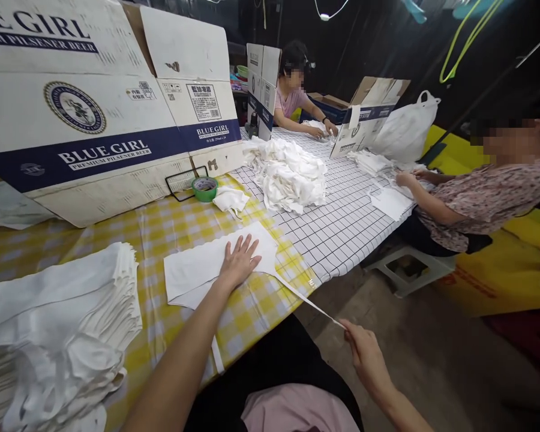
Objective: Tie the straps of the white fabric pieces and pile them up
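Observation:
My left hand [239, 261] lies flat, fingers spread, on a white cloth piece [193, 270] spread on the yellow checked tablecloth [171, 231]. My right hand [364, 354] is off the table's edge, pinched on the end of a thin white strap [306, 302] that runs taut from the cloth's right corner. A second strap [218, 355] hangs over the near edge.
A tall stack of folded white cloth pieces [58, 324] sits at my left. A Blue Girl cardboard box [94, 114] stands behind, with a green tape roll [204, 188] beside it. A loose heap of white cloth [288, 174] lies mid-table. Two other people work further along.

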`<move>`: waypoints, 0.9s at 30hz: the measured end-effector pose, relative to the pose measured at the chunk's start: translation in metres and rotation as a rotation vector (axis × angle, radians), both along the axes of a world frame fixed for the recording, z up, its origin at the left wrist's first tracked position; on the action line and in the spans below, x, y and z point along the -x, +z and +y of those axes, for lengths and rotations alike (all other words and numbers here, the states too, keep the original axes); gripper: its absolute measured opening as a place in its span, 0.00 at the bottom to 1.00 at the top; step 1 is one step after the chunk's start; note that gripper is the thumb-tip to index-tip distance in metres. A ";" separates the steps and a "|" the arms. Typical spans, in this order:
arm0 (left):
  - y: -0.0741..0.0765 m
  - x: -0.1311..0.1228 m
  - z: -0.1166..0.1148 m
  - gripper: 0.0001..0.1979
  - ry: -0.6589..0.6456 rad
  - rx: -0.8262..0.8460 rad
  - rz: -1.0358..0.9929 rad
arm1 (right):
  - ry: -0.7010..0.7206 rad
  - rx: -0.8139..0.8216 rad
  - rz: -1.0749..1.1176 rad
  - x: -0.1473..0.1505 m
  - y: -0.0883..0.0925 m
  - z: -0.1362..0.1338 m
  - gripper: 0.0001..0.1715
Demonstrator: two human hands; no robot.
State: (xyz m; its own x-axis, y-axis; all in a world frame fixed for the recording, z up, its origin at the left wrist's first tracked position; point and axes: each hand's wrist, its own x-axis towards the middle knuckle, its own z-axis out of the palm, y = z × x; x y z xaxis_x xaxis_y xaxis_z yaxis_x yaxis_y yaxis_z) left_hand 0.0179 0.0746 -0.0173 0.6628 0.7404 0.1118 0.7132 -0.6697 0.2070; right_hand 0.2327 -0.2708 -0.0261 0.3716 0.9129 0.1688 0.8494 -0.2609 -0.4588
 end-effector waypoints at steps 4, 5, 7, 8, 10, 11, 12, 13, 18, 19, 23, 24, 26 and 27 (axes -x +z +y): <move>0.000 0.000 -0.001 0.26 0.001 -0.039 -0.033 | 0.019 -0.140 -0.062 -0.004 0.032 0.008 0.08; 0.001 0.000 -0.002 0.26 0.000 -0.063 -0.050 | 0.045 -0.178 -0.056 -0.004 0.041 0.011 0.07; 0.006 0.000 -0.008 0.25 -0.012 -0.124 -0.091 | 0.087 -0.244 -0.001 -0.002 0.059 0.017 0.07; 0.009 -0.001 -0.013 0.24 -0.028 -0.151 -0.109 | 0.095 -0.263 0.054 0.000 0.067 0.019 0.07; 0.017 -0.004 -0.030 0.24 -0.095 -0.173 -0.141 | 0.079 -0.269 0.209 0.004 0.082 0.026 0.06; 0.021 -0.006 -0.042 0.24 -0.142 -0.166 -0.153 | 0.058 -0.267 0.297 0.006 0.089 0.029 0.05; 0.023 -0.009 -0.055 0.25 -0.196 -0.150 -0.163 | 0.032 -0.267 0.383 0.007 0.094 0.033 0.04; 0.025 -0.012 -0.069 0.26 -0.248 -0.127 -0.172 | 0.006 -0.273 0.466 0.009 0.098 0.037 0.03; 0.011 -0.021 -0.123 0.29 -0.455 0.030 -0.168 | -0.002 -0.278 0.886 0.013 0.111 0.067 0.05; 0.007 -0.022 -0.128 0.29 -0.461 0.058 -0.175 | 0.017 -0.265 0.968 0.014 0.112 0.075 0.06; 0.006 -0.019 -0.131 0.28 -0.393 0.188 -0.293 | 0.126 -0.165 1.164 0.021 0.116 0.110 0.08; 0.012 -0.018 -0.130 0.26 -0.345 0.239 -0.359 | 0.145 -0.133 1.161 0.024 0.116 0.118 0.08; 0.026 -0.016 -0.128 0.19 -0.213 0.370 -0.522 | 0.175 -0.059 1.108 0.029 0.117 0.133 0.10; 0.035 -0.015 -0.128 0.17 -0.143 0.443 -0.603 | 0.190 -0.020 1.069 0.032 0.117 0.140 0.11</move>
State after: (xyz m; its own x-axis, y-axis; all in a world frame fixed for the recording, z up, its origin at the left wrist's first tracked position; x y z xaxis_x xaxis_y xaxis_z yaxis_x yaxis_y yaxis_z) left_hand 0.0327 -0.0535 0.0173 0.6737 0.7120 0.1979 0.3037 -0.5109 0.8043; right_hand 0.2008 -0.1309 0.0911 0.1886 0.9716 -0.1427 0.0331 -0.1515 -0.9879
